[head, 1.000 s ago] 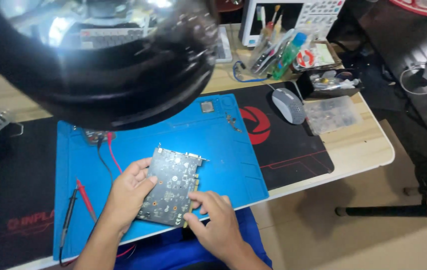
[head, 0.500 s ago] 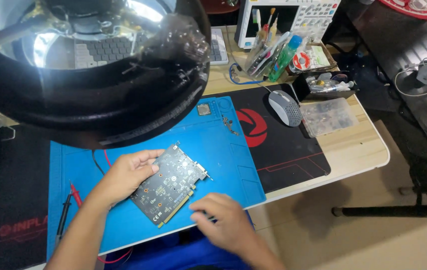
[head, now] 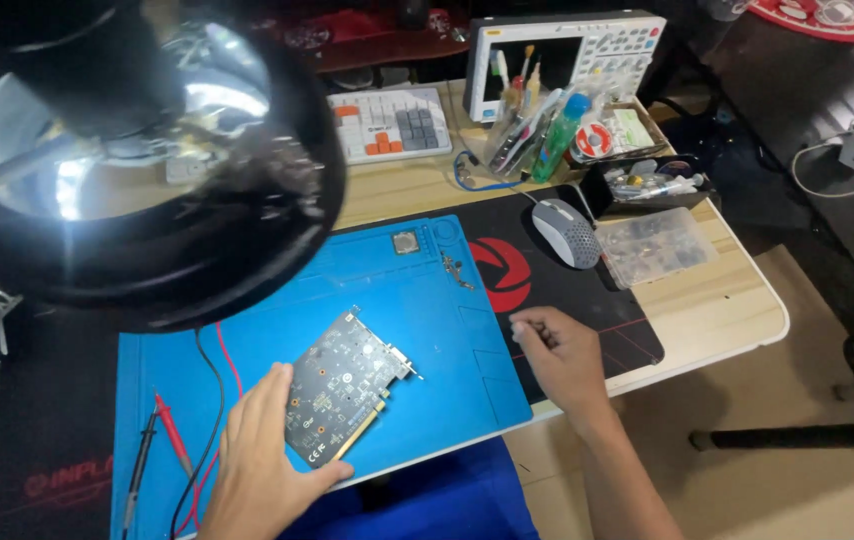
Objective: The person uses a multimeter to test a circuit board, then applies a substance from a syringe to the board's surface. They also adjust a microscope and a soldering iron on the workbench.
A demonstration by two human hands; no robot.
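Observation:
A dark circuit board with a gold edge connector lies tilted on the blue work mat. My left hand rests on the board's lower left edge and holds it. My right hand hovers off to the right over the black desk mat, fingers pinched together; I cannot tell if something tiny is between them. A small square chip and a few screws lie on the upper part of the blue mat.
A large round magnifier lamp blocks the upper left. Red and black probe leads lie at the mat's left. A grey mouse, clear parts box, keyboard, tool holder and oscilloscope stand behind.
My right hand has left the board and moved right onto the black mat. The board has turned to a diagonal, and my left hand has slid to its lower left edge.

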